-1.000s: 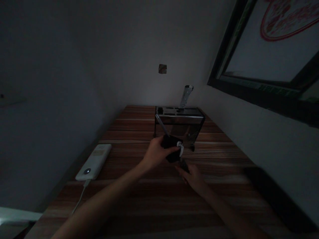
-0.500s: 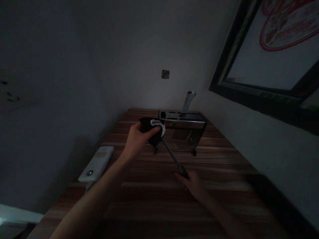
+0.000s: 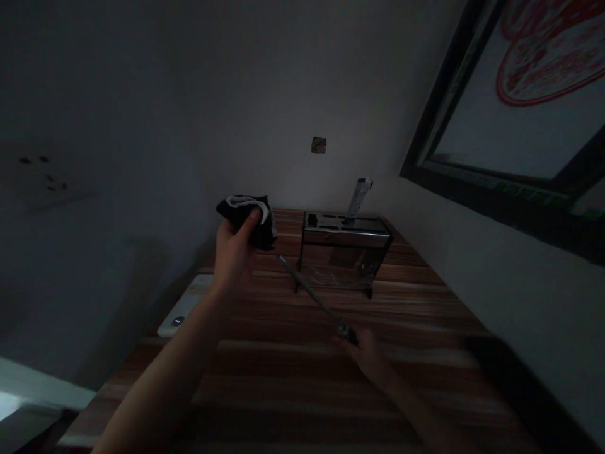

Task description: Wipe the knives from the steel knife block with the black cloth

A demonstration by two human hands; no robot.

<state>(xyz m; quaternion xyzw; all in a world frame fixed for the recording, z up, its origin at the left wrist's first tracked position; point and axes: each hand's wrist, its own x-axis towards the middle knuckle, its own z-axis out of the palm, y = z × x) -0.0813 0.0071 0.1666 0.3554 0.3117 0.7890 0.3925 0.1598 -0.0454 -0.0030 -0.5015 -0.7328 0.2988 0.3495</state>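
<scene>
My left hand (image 3: 234, 255) is raised and closed around a folded dark cloth (image 3: 259, 236) with a pale edge showing. Below and to the right, my right hand (image 3: 366, 353) grips the dark handle of a sharpening steel (image 3: 312, 293). Its long thin rod slants up to the left, its tip just below the cloth and apart from it. Behind the rod stands a knife block (image 3: 345, 238) with a slotted metal top and see-through front. A plastic-wrapped handle (image 3: 360, 197) sticks up from one of its slots.
A white power bank (image 3: 182, 309) with a lit display lies at the left table edge, partly behind my left forearm. Walls enclose the striped wooden table (image 3: 283, 372). A dark-framed picture (image 3: 501, 183) hangs at right; a dark flat object (image 3: 515, 384) sits below it.
My left hand has moved up and left with the cloth, off the sharpening steel, baring the rod's tip. My right hand stays in about the same place. The view has shifted slightly.
</scene>
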